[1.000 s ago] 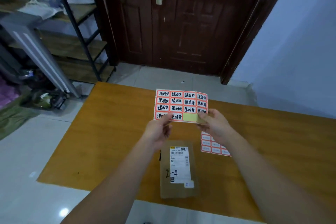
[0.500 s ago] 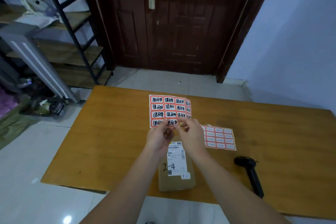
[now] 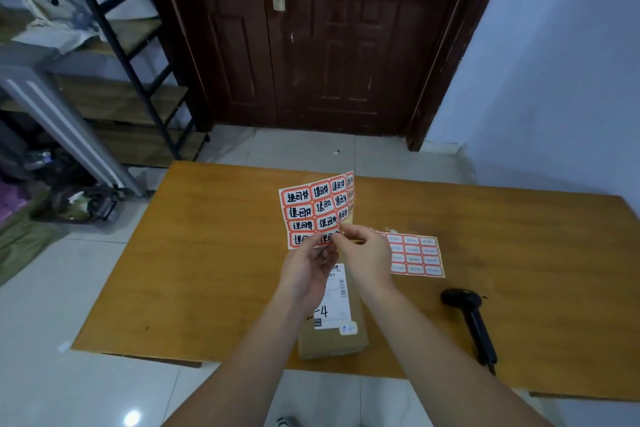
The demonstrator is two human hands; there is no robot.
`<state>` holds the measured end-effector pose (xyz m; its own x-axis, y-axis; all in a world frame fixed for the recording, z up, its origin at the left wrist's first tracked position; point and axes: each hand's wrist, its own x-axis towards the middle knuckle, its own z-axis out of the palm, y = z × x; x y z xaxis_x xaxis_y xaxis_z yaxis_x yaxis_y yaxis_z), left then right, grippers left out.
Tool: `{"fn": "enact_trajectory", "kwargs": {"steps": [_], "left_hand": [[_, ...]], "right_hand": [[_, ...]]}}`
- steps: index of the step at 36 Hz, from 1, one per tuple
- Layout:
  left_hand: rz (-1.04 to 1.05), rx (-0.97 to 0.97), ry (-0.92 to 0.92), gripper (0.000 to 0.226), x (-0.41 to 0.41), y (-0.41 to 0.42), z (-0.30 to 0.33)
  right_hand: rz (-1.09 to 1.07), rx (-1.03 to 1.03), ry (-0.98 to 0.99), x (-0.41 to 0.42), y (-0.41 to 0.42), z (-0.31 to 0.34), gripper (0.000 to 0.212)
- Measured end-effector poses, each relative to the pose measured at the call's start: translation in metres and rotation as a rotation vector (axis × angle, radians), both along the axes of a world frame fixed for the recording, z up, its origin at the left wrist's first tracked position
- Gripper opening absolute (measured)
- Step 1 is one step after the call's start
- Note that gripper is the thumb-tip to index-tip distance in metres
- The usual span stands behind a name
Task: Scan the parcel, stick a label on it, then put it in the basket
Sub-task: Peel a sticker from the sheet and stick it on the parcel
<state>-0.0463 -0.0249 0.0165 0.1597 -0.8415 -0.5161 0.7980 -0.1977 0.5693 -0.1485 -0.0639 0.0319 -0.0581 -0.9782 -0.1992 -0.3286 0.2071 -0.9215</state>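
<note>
A brown cardboard parcel (image 3: 334, 340) with a white shipping label marked "2-4" lies on the orange table (image 3: 207, 270), near its front edge. Above it, my left hand (image 3: 306, 269) holds the lower edge of a sheet of red-bordered labels (image 3: 313, 210) with black handwriting. My right hand (image 3: 363, 255) pinches the sheet's lower right corner, thumb and forefinger together on a label there. The sheet curls at its right side. My hands hide the parcel's far end.
A second label sheet (image 3: 414, 255) lies flat on the table to the right of my hands. A black handheld scanner (image 3: 472, 322) lies further right, near the front edge. A dark wooden door (image 3: 311, 38) and a metal shelf (image 3: 114, 55) stand beyond the table. No basket is in view.
My right hand slid left along the sheet's bottom edge to meet my left hand. The sheet has bent and curled at its right side. The camera panned right, bringing the scanner into view.
</note>
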Motion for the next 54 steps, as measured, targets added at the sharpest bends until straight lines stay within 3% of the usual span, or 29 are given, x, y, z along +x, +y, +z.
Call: {"fn": "enact_trajectory", "kwargs": {"steps": [4, 18, 34, 44, 54], "left_hand": [[-0.057, -0.032, -0.007, 0.029, -0.0024, 0.0010, 0.0027], [-0.047, -0.011, -0.101, 0.020, -0.0046, -0.0025, 0.0017], [0.022, 0.032, -0.030, 0.017, -0.0046, 0.0005, 0.0021], [0.060, 0.083, -0.004, 0.032, -0.0040, -0.0004, 0.0023], [0.126, 0.128, -0.004, 0.033, -0.0049, 0.0015, 0.0007]], "right_hand": [[-0.018, 0.012, -0.022, -0.0012, 0.0008, 0.0018, 0.029], [-0.080, -0.049, 0.035, -0.0014, 0.0004, 0.0042, 0.018], [0.002, -0.108, 0.073, -0.0025, 0.0033, 0.0016, 0.003], [0.031, -0.116, 0.071, -0.0034, 0.0059, 0.0008, 0.004], [0.090, -0.124, 0.066, -0.0042, 0.0087, 0.0022, 0.005]]}}
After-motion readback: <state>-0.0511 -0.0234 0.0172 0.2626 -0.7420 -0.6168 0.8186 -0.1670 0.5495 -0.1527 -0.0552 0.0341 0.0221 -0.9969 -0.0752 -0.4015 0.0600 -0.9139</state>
